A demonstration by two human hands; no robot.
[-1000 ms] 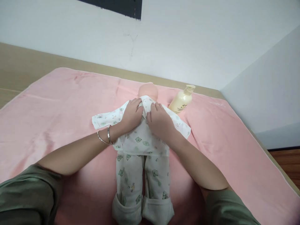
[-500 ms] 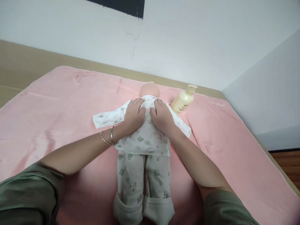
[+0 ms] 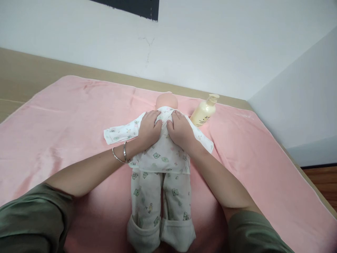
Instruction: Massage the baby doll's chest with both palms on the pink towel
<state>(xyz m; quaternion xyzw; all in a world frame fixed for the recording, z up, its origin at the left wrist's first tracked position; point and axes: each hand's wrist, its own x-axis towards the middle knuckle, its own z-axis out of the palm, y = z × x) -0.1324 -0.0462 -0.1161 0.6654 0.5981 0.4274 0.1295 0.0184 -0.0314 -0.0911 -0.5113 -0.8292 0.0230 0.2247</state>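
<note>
A smooth white wall (image 3: 197, 45) fills the far side, and below it runs the pale, wood-toned tabletop (image 3: 15, 77). Over that spreads a soft pink cloth (image 3: 86, 109), creased and lightly wrinkled at the left. And here, in the middle, lies the doll (image 3: 166, 101), its rounded, smooth head at the far end, its body in thin white fabric with small green animal prints. The trousers (image 3: 147, 200) run toward the near edge, their plain cuffs turned up thick and wide; the loose top (image 3: 163, 158) overlaps them at the waist, with sleeves angled out left and right.

Both hands are on the top, just nearer than the doll's head: the left hand (image 3: 150, 129) lies palm down on the left of the chest, fingers extended close together, thumb out; the right hand (image 3: 180, 129) mirrors it on the right. The doll is directly under them. Right of its head, a glossy, pale yellow pump bottle (image 3: 203, 114) shows dark lettering. Two thin, shiny metal bangles (image 3: 125, 152) circle the left wrist.
</note>
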